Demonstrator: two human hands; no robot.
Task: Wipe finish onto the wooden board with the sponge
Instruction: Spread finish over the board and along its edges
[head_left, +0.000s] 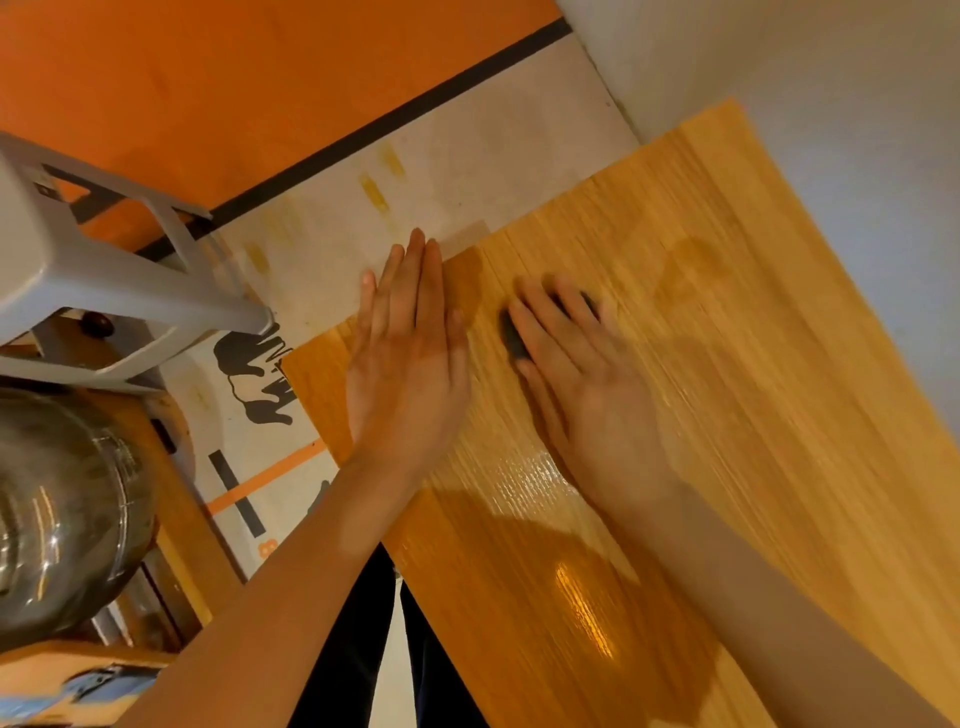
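Gloss on the near part of the wooden board (727, 415) suggests wet finish there, while the far end looks matte and probably dry. Farther up, the left hand (408, 358) lies flat, fingers straight, pressing the board's left edge. Just beside it, the right hand (576, 364) spreads over the dark sponge (513, 336), fingers relaxed and pressing it onto the wood. Risks, as I judge them: the bracing palm could smear fresh coating, and uneven pressure may leave streaks. Beyond lie a stained sheet (441, 171) and a grey stool (93, 270).
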